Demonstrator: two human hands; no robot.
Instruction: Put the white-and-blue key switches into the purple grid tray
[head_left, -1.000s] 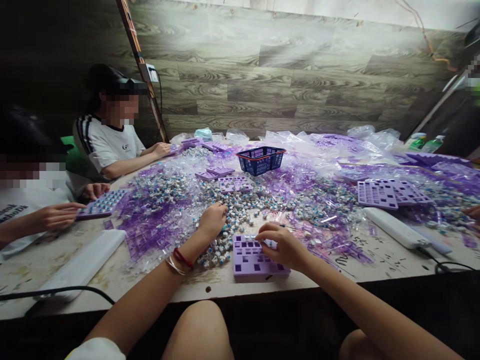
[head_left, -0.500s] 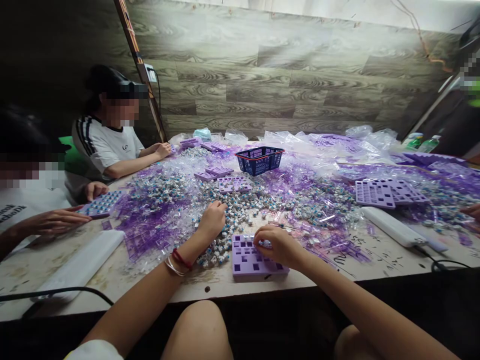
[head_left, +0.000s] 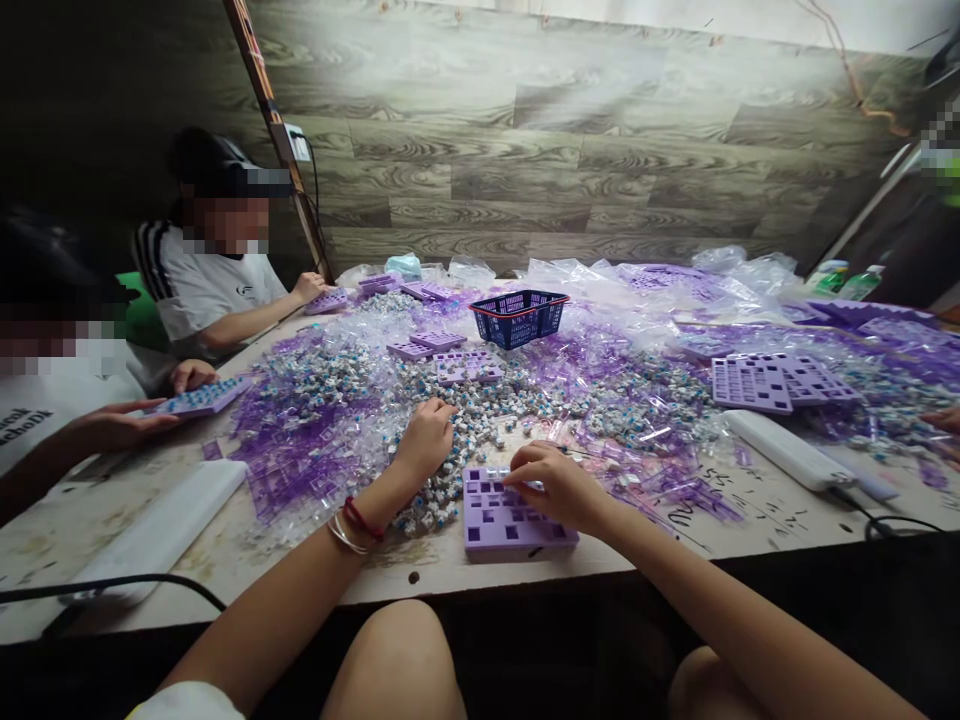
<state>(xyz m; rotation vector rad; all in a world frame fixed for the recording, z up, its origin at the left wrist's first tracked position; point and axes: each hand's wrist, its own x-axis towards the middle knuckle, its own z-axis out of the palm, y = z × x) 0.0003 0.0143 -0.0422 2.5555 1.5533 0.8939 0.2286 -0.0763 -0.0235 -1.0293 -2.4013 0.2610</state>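
Note:
A purple tray with square holes (head_left: 499, 530) lies flat near the table's front edge. My right hand (head_left: 551, 482) is over its upper right part, thumb and fingertips close together at the small clear pieces in the top row; what they grip is too small to name. My left hand (head_left: 427, 438) rests at the pile of small white and blue parts (head_left: 487, 408), up and left of the tray. Its fingers are curled together, and anything in them is hidden. A red band and a pale band circle the left wrist.
A dark blue basket (head_left: 519, 320) stands mid-table. More purple trays (head_left: 750, 385) lie at right, by a white bar-shaped device (head_left: 787, 452). Another white bar (head_left: 169, 525) is at left. Two people sit at left, one holding a filled tray (head_left: 206, 397); a hand shows at the right edge.
My right hand has shifted slightly left and up over the tray; my left hand is almost unmoved. At left, the nearer person's tray is tilted differently, and the farther person has leaned back left.

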